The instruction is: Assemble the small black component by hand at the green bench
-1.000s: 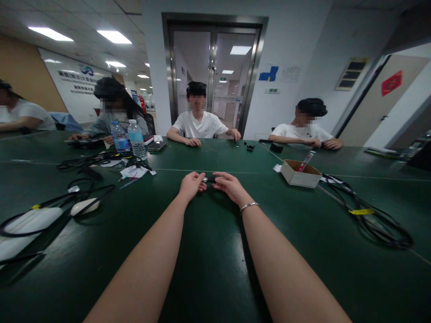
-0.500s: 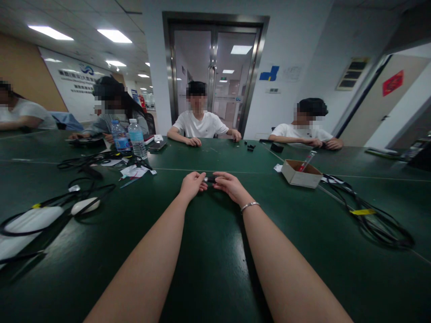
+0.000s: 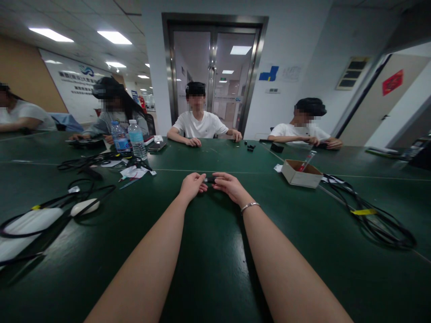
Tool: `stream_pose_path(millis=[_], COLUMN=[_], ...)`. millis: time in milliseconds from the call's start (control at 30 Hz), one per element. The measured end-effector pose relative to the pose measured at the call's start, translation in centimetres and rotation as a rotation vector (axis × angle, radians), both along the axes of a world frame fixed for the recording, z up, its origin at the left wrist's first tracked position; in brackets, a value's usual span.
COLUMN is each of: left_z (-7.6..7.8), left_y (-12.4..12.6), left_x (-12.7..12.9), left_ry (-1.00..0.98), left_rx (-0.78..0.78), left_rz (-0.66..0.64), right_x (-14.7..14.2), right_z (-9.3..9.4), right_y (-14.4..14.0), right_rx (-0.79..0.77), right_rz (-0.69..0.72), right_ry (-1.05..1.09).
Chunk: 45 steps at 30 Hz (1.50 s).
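Observation:
Both hands meet over the middle of the green table [image 3: 208, 251], pinching one small black object with a silvery end [image 3: 210, 180]. My left hand [image 3: 192, 186] has its thumb and fingers closed at the silvery end. At the black end, the thumb and fingertips of my right hand [image 3: 230, 185] close from the other side; a metal bracelet [image 3: 250, 206] circles that wrist. The object lies level between the hands, its two ends partly hidden by my fingers. What kind of thing it is I cannot make out.
To the right stand an open box [image 3: 301, 177] holding a red-tipped tube and a coiled black cable [image 3: 380, 215]. On the left lie cables, a white mouse [image 3: 85, 207], papers [image 3: 134, 171] and two water bottles [image 3: 137, 139]. Several people sit across the table.
My hands and the small object stay almost where they were. Across the table at the right, a person's hands have shifted slightly.

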<state>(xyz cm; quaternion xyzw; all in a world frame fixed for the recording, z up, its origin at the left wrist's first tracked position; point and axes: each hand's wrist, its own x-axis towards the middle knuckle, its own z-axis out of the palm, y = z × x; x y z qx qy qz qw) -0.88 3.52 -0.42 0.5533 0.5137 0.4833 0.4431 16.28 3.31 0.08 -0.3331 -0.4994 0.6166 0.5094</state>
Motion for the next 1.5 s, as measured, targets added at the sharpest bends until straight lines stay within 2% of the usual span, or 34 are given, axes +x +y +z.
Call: stream_pose_path(millis=[233, 567, 1500], left_z=[0.03, 0.85, 0.63], left_y=[0.0, -0.54, -0.31], left_x=[0.0, 0.32, 0.1], left_ry=[0.011, -0.018, 0.05], left_rx=[0.001, -0.086, -0.041], left_rz=[0.003, 0.003, 0.048], right_x=[0.02, 0.22, 0.23], right_z=[-0.1, -0.32, -0.4], right_y=[0.07, 0.28, 0.28], right_rx=[0.008, 0.026, 0.037], right_rz=[0.005, 0.027, 0.037], right_ry=[-0.004, -0.016, -0.039])
